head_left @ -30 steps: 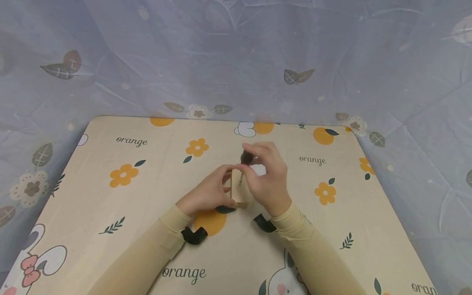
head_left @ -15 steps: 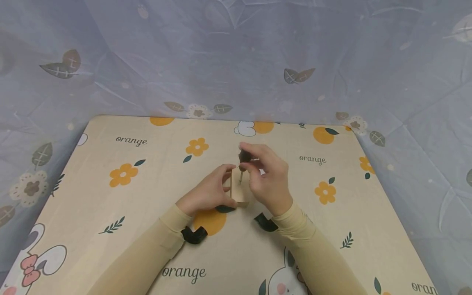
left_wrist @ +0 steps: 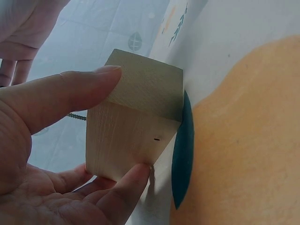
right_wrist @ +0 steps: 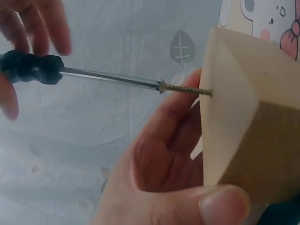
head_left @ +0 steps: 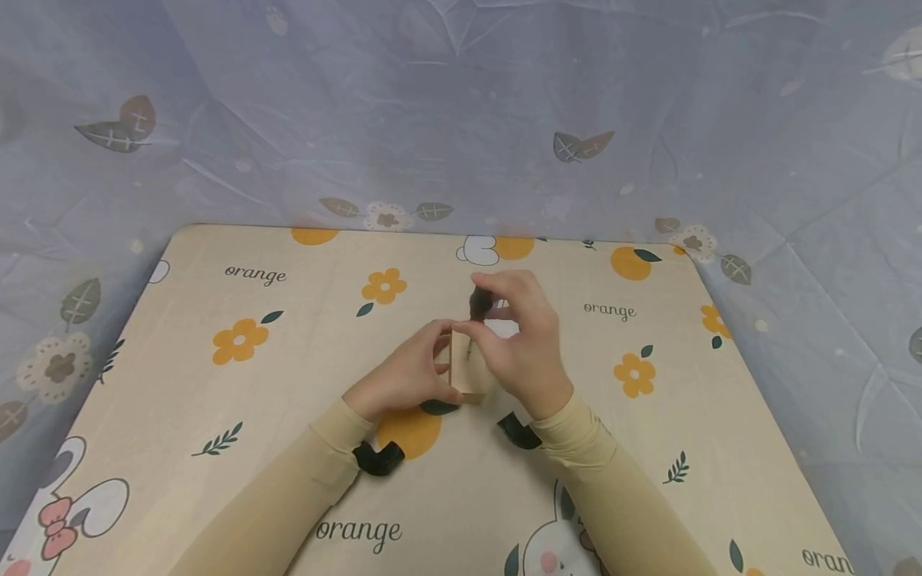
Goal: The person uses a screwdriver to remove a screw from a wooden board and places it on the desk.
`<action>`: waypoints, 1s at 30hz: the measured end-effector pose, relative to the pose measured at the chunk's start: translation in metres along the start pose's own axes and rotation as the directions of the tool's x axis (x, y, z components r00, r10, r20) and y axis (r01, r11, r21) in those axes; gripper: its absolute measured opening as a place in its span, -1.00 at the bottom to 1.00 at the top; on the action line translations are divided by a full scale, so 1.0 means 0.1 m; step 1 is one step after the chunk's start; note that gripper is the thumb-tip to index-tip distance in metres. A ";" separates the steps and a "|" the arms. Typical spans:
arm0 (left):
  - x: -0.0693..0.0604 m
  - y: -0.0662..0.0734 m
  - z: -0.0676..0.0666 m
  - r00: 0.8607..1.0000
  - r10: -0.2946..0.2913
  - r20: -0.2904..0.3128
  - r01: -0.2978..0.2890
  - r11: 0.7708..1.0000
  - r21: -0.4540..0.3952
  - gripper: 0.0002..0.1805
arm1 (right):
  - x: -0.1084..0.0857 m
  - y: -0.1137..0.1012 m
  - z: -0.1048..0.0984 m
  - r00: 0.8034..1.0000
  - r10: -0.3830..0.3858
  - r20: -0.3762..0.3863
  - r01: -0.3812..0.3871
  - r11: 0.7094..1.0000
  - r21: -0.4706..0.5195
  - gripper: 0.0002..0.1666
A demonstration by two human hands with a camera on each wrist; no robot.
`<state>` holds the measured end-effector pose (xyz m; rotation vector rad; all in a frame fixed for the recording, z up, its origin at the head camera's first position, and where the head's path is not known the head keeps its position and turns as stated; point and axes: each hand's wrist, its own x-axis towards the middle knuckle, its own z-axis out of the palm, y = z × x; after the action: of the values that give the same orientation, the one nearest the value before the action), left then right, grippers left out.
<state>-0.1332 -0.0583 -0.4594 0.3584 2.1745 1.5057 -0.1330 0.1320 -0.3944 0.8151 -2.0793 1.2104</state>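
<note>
A pale wooden block (head_left: 468, 380) stands on the patterned mat, and my left hand (head_left: 403, 376) grips its sides between thumb and fingers. A brass-coloured screw (right_wrist: 187, 89) sticks out of the block's top face, its tip in the wood and most of its thread showing. On the screw's head sits the metal shaft of a screwdriver (right_wrist: 112, 78). My right hand (head_left: 529, 344) holds the dark screwdriver handle (head_left: 480, 303) with thumb and fingertips, above the block. In the left wrist view, a small dark slot shows on the block's side, beside my thumb.
Yellow flowers, oranges and lettering are printed on the cream mat (head_left: 245, 472). Behind it hangs a grey-blue cloth (head_left: 360, 104) with leaf prints. A black curved piece (head_left: 379, 458) sits at my left wrist, another (head_left: 519, 431) at my right.
My right hand's fingers have shifted around the screwdriver handle, closing in half a second ago and spreading again now. The left hand and the block stay in place.
</note>
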 end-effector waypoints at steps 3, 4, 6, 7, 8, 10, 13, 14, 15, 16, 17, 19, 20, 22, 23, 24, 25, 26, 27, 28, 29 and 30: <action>0.00 0.01 0.00 1.000 -0.002 0.001 0.002 1.000 -0.007 0.16 | 0.00 0.01 0.01 0.999 -0.017 -0.035 0.017 1.000 0.008 -0.44; 0.00 0.01 0.00 1.000 -0.001 0.002 0.001 1.000 -0.010 0.17 | 0.00 0.01 0.01 0.999 -0.024 -0.045 0.025 1.000 0.011 -0.47; 0.00 0.00 0.00 1.000 0.004 0.003 -0.004 1.000 -0.010 0.18 | -0.01 0.01 0.01 0.998 -0.037 -0.059 0.038 0.999 0.013 -0.50; 0.01 0.00 0.00 1.000 0.004 0.003 -0.004 1.000 -0.007 0.18 | -0.01 0.01 0.01 0.997 -0.042 -0.061 0.042 0.999 0.009 -0.51; 0.01 0.00 0.00 1.000 0.009 0.003 -0.009 1.000 -0.006 0.18 | -0.01 0.00 0.01 0.997 -0.044 -0.061 0.044 0.999 0.006 -0.52; 0.01 0.00 0.00 1.000 0.016 0.004 -0.016 1.000 -0.007 0.19 | -0.01 0.00 0.01 0.998 -0.045 -0.054 0.046 0.999 0.008 -0.52; 0.01 -0.01 0.00 1.000 0.015 0.003 -0.015 1.000 -0.007 0.20 | -0.01 -0.01 0.01 0.998 -0.039 -0.043 0.040 0.999 0.014 -0.52; 0.01 -0.01 0.00 1.000 0.015 0.002 -0.015 1.000 -0.010 0.20 | -0.01 -0.02 0.01 0.999 -0.037 -0.039 0.038 0.999 0.014 -0.52; 0.01 -0.01 0.00 1.000 0.014 0.002 -0.014 1.000 -0.010 0.21 | -0.01 -0.02 0.01 0.999 -0.036 -0.036 0.036 0.999 0.011 -0.51; 0.01 -0.01 0.00 1.000 0.012 0.001 -0.012 1.000 -0.009 0.21 | -0.01 -0.02 0.01 0.999 -0.034 -0.033 0.034 0.999 0.008 -0.51; 0.01 -0.01 0.01 1.000 0.012 0.001 -0.012 1.000 -0.007 0.21 | -0.01 -0.02 0.01 0.999 -0.032 -0.030 0.032 0.999 0.001 -0.51; 0.02 -0.01 0.01 1.000 0.011 0.002 -0.011 1.000 -0.008 0.21 | -0.01 -0.02 0.00 0.999 -0.028 -0.021 0.028 1.000 -0.007 -0.52; 0.02 -0.01 0.01 1.000 0.011 0.003 -0.010 1.000 -0.009 0.20 | -0.01 -0.02 0.00 1.000 -0.023 -0.013 0.023 1.000 -0.003 -0.52; 0.02 -0.02 0.01 1.000 0.007 0.002 -0.007 1.000 -0.007 0.20 | 0.00 -0.02 -0.01 1.000 -0.005 0.003 0.005 1.000 0.022 -0.49; 0.02 -0.02 0.01 1.000 0.006 0.002 -0.006 1.000 -0.006 0.20 | 0.00 -0.02 -0.02 1.000 0.004 0.013 -0.004 1.000 0.029 -0.46; 0.02 -0.02 0.01 1.000 0.005 0.002 -0.005 1.000 -0.006 0.19 | 0.00 -0.02 -0.02 1.000 0.013 0.023 -0.014 0.999 0.036 -0.43; 0.02 -0.02 0.01 1.000 0.002 0.002 -0.002 1.000 -0.002 0.19 | 0.01 -0.02 -0.03 0.999 0.021 0.030 -0.022 0.999 0.039 -0.39; 0.02 -0.02 0.01 1.000 0.002 0.001 -0.002 1.000 -0.001 0.18 | 0.01 -0.02 -0.03 0.999 0.029 0.035 -0.030 0.999 0.038 -0.35; 0.02 -0.02 0.01 1.000 -0.002 0.000 0.002 1.000 0.002 0.18 | 0.01 -0.01 -0.03 0.999 0.033 0.038 -0.034 0.999 0.035 -0.32; 0.02 -0.02 0.01 1.000 -0.004 0.000 0.004 1.000 0.002 0.17 | 0.01 -0.01 -0.03 0.999 0.033 0.039 -0.034 0.999 0.027 -0.30; 0.02 -0.02 0.01 1.000 -0.007 0.000 0.007 1.000 0.003 0.17 | 0.01 -0.01 -0.02 0.999 0.028 0.033 -0.029 0.999 0.017 -0.30; 0.03 -0.02 0.01 1.000 -0.009 0.000 0.009 1.000 0.002 0.17 | 0.01 -0.01 -0.02 0.999 0.024 0.027 -0.024 1.000 0.016 -0.32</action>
<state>-0.1347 -0.0572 -0.4622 0.3494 2.1750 1.4985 -0.1327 0.1333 -0.3923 0.8198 -2.1088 1.2371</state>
